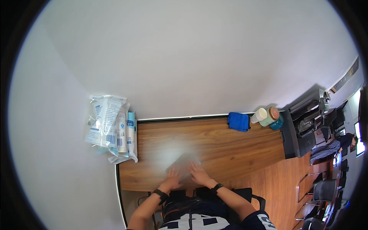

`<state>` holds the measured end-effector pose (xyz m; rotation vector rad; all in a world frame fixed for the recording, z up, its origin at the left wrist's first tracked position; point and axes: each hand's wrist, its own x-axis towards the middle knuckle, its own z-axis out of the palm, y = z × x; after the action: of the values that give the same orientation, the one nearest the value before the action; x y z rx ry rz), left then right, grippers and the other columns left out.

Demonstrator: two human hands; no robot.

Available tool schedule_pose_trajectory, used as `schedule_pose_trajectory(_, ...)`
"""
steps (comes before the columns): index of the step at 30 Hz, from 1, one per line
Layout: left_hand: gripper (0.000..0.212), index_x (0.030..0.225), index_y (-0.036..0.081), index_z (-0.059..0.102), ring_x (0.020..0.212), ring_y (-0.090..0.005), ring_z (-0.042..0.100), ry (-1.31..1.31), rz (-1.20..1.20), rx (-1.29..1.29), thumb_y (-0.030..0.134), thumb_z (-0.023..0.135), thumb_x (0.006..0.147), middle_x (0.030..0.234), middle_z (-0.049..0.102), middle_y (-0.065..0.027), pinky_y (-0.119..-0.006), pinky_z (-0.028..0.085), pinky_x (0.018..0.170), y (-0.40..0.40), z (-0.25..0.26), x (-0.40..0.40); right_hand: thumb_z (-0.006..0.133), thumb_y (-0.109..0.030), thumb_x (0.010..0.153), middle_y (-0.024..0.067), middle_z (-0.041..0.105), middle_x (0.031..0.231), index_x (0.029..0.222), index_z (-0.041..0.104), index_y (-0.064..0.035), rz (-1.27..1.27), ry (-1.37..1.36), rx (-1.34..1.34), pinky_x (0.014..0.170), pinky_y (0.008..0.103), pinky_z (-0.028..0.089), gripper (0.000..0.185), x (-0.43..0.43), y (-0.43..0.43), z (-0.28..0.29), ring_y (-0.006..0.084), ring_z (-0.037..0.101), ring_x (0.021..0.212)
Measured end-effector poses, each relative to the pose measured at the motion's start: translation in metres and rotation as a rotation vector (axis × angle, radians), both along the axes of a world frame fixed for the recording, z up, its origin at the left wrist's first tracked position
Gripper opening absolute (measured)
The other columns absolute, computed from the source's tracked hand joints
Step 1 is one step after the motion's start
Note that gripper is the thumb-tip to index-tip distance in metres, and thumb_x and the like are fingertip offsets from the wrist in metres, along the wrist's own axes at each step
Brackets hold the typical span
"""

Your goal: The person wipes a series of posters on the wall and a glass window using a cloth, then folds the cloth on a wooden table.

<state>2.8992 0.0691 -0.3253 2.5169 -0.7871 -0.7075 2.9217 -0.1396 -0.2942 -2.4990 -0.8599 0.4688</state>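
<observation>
A clear, thin sheet or bag, apparently plastic (185, 158), lies on the wooden tabletop (212, 141) near its front edge. My left hand (173, 176) rests palm down on its left part, fingers stretched forward and blurred. On the right side of it lies my right hand (199, 173), also palm down, with fingers apart. Neither hand shows a grip around anything. Blur and glare hide the exact outline of the clear piece. Both wrists wear dark bands.
Plastic-wrapped packs of paper cups (122, 129) stand at the left end. A folded blue cloth (238, 122), paper cups (258, 115), a lidded jar (270, 116) and a black coffee machine (297, 132) line the right. Chairs (324, 191) and another person (327, 151) are beyond.
</observation>
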Motion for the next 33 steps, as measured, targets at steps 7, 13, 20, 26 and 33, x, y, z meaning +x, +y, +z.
schedule_pose_trajectory(7, 0.081, 0.141, 0.021, 0.013, 0.132, -0.0418, -0.001, -0.061, -0.044, 0.135, 0.04, 0.057, 0.077, 0.147, 0.0, -0.016, -0.057, 0.006, 0.103, -0.08, -0.01, 0.072, 0.062, -0.018, 0.073, 0.02, 0.014, 0.143, 0.138, 0.023, -0.0122, -0.145, -0.029, -0.177, 0.104, 0.0431, 0.024, 0.076, 0.05, -0.059, -0.002, 0.0358, 0.018, 0.131)
schedule_pose_trajectory(13, 0.059, 0.137, 0.016, 0.028, 0.13, -0.036, 0.021, -0.231, 0.099, 0.2, 0.028, 0.046, 0.083, 0.143, 0.02, -0.0173, -0.053, 0.021, 0.1, -0.1, 0.015, 0.179, 0.064, -0.018, 0.071, 0.018, 0.016, 0.144, 0.136, 0.026, -0.0118, -0.145, -0.024, -0.223, 0.104, 0.0427, 0.023, 0.075, 0.167, -0.063, -0.004, 0.0338, 0.019, 0.131)
schedule_pose_trajectory(20, 0.035, 0.111, 0.012, 0.055, 0.098, -0.0306, 0.055, -0.251, 0.332, -0.119, 0.017, 0.051, 0.077, 0.108, 0.058, -0.0119, -0.045, 0.042, 0.079, -0.09, -0.004, 0.129, 0.062, -0.016, 0.069, 0.0143, 0.05, 0.118, 0.108, 0.052, -0.0104, -0.259, -0.351, -0.038, 0.091, 0.0446, 0.035, 0.041, 0.128, -0.038, -0.01, 0.0326, 0.046, 0.108)
schedule_pose_trajectory(26, 0.048, 0.128, 0.014, 0.041, 0.121, -0.0304, 0.038, -0.172, 0.368, -0.311, 0.014, 0.05, 0.08, 0.126, 0.046, -0.0107, -0.045, 0.029, 0.097, -0.027, -0.035, 0.009, 0.052, -0.015, 0.077, 0.023, 0.053, 0.107, 0.1, 0.056, -0.0084, -0.156, -0.306, -0.332, 0.082, 0.0475, 0.039, 0.024, 0.021, 0.017, -0.029, 0.0371, 0.051, 0.098)
schedule_pose_trajectory(33, 0.051, 0.127, 0.012, 0.043, 0.123, -0.03, 0.036, -0.109, 0.59, -0.522, 0.008, 0.05, 0.077, 0.129, 0.043, -0.0156, -0.044, 0.025, 0.102, 0.048, -0.025, -0.064, 0.051, -0.024, 0.081, 0.0156, 0.061, 0.099, 0.104, 0.056, -0.0092, 0.266, -0.143, -0.743, 0.066, 0.0536, 0.043, 0.028, -0.011, 0.127, -0.016, 0.034, 0.056, 0.094)
